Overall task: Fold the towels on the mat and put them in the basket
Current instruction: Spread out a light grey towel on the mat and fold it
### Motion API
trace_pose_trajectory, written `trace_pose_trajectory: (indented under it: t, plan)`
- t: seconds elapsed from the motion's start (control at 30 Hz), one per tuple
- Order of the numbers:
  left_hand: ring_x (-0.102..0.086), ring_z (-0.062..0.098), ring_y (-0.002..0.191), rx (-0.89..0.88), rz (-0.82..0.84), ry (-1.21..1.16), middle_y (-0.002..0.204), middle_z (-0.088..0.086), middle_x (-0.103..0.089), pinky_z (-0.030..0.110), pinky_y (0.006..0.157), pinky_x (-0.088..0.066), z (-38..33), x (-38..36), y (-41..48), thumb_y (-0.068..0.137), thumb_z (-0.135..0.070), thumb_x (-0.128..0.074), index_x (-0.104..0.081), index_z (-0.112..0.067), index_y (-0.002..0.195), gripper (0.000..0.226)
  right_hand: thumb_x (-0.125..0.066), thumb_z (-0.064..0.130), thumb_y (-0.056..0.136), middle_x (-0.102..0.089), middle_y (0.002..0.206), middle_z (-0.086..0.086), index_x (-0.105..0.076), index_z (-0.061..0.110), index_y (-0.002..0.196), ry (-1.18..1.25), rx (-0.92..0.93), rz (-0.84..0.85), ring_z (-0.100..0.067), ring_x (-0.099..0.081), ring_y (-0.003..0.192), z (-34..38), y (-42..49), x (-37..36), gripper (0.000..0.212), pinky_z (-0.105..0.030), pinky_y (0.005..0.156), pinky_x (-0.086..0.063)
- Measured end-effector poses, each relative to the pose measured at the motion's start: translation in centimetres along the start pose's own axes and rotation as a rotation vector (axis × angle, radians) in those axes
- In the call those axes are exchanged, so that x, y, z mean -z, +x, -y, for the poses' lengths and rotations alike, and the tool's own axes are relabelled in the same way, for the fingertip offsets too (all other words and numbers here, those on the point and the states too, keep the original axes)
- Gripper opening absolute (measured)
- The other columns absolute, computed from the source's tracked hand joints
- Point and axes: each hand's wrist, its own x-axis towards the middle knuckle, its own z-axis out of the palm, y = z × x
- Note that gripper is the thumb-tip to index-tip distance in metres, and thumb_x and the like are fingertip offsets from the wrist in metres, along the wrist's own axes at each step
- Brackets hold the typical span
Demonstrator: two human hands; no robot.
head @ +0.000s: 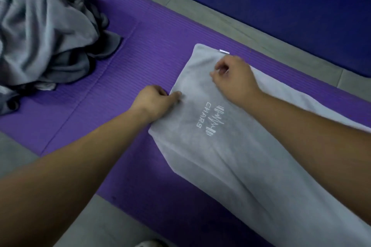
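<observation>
Progress is judged to be early. One grey towel (230,166) is laid out as a long strip on the right side of the purple mat (120,90), with its printed logo (209,119) uppermost and a small white tag (224,51) at its far corner. The left hand (158,100) is closed on the towel's near-left edge, thumb on top. The right hand (232,74) is curled on the cloth near the far end and appears to pinch it, though the contact is partly hidden. The hands are apart, both on this one towel. Whether a lengthwise fold is already made cannot be told; no crosswise fold is seen. A heap of crumpled grey towels (44,26) lies unfolded at the far left of the mat. No basket is in view, so nothing can be recorded as put away. Outstanding, by this assessment: this towel's folds, the whole heap, and every transfer to the basket.
</observation>
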Motion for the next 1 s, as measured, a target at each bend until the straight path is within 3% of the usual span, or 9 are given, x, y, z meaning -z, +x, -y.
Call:
trace_pose_trajectory:
  t: [0.1,0.23,0.3,0.4,0.53,0.73,0.8,0.87,1.0]
  plan:
    - [-0.054,0.015,0.059,0.058,0.140,-0.032,0.063,-0.001,-0.058,0.030,0.058,-0.046,2.8,0.6,-2.6,0.078,-0.065,-0.075,-0.062,-0.011,0.070,0.056,-0.075,0.025,0.086,-0.066,0.082,0.005,-0.071,0.018,0.087,0.097,0.057,0.194,-0.006,-0.058,0.070,1.6,-7.1,-1.4,0.007,-0.022,0.075,-0.047]
    - [-0.062,0.017,0.068,0.038,0.286,-0.268,0.074,0.008,-0.068,0.035,0.067,-0.055,6.3,0.9,-6.2,0.080,-0.045,-0.083,-0.068,0.001,0.085,0.049,-0.075,0.026,0.087,-0.067,0.094,0.002,-0.074,0.017,0.095,0.129,0.063,0.303,-0.010,-0.062,0.083,1.4,-12.1,-3.9,0.013,-0.027,0.085,-0.051]
    - [-0.064,0.019,0.068,0.035,0.263,-0.369,0.075,0.015,-0.069,0.038,0.070,-0.057,7.2,0.8,-7.3,0.087,-0.034,-0.080,-0.068,0.004,0.086,0.039,-0.072,0.032,0.086,-0.068,0.099,0.000,-0.074,0.018,0.097,0.096,0.108,0.289,-0.018,-0.063,0.093,1.3,-13.2,-5.0,0.018,-0.036,0.091,-0.051]
    - [-0.052,0.010,0.055,0.059,0.073,-0.424,0.061,-0.001,-0.058,0.028,0.057,-0.045,8.9,0.6,-8.0,0.094,-0.031,-0.072,-0.065,-0.011,0.075,0.029,-0.063,0.045,0.083,-0.069,0.112,0.002,-0.075,0.023,0.102,-0.018,0.174,0.227,-0.025,-0.061,0.105,2.2,-14.5,-6.5,0.031,-0.042,0.098,-0.048]
    - [-0.048,0.013,0.055,0.085,-0.099,-0.212,0.056,-0.008,-0.053,0.029,0.058,-0.040,11.4,1.0,-8.2,0.096,-0.042,-0.067,-0.060,-0.019,0.069,0.036,-0.061,0.051,0.089,-0.052,0.147,0.000,-0.069,0.027,0.123,-0.131,0.275,0.291,-0.025,-0.040,0.138,3.7,-15.2,-7.6,0.042,-0.048,0.116,-0.031]
    - [-0.061,0.014,0.060,0.034,0.053,-0.147,0.066,0.000,-0.067,0.035,0.056,-0.053,12.8,2.3,-9.0,0.081,-0.051,-0.081,-0.066,-0.015,0.079,0.039,-0.049,0.060,0.094,-0.017,0.167,-0.007,-0.043,0.027,0.149,-0.376,0.367,0.371,-0.029,-0.009,0.153,2.9,-13.8,-8.4,0.065,-0.047,0.125,-0.002]
    - [-0.064,0.018,0.067,-0.006,0.021,-0.063,0.071,-0.001,-0.069,0.038,0.062,-0.052,13.5,2.8,-9.1,0.079,-0.048,-0.084,-0.064,-0.016,0.080,0.037,-0.046,0.062,0.089,-0.041,0.155,-0.008,-0.058,0.025,0.137,-0.355,0.377,0.324,-0.031,-0.033,0.144,2.9,-12.8,-8.3,0.062,-0.049,0.121,-0.020]
    - [-0.064,0.016,0.066,-0.010,0.013,-0.044,0.070,-0.003,-0.069,0.037,0.062,-0.052,14.0,3.3,-9.2,0.075,-0.051,-0.085,-0.063,-0.018,0.079,0.040,-0.049,0.054,0.086,-0.063,0.128,-0.007,-0.069,0.020,0.119,-0.233,0.323,0.187,-0.033,-0.057,0.118,2.9,-10.1,-7.9,0.051,-0.046,0.105,-0.040]
    - [-0.069,0.013,0.059,0.004,0.141,-0.057,0.070,-0.006,-0.073,0.030,0.062,-0.055,14.0,3.9,-9.3,0.075,-0.044,-0.087,-0.066,-0.018,0.082,0.035,-0.059,0.027,0.096,-0.058,0.125,-0.012,-0.066,0.012,0.124,-0.040,0.068,0.104,-0.029,-0.061,0.107,3.8,-2.0,-6.2,0.032,-0.034,0.099,-0.047]
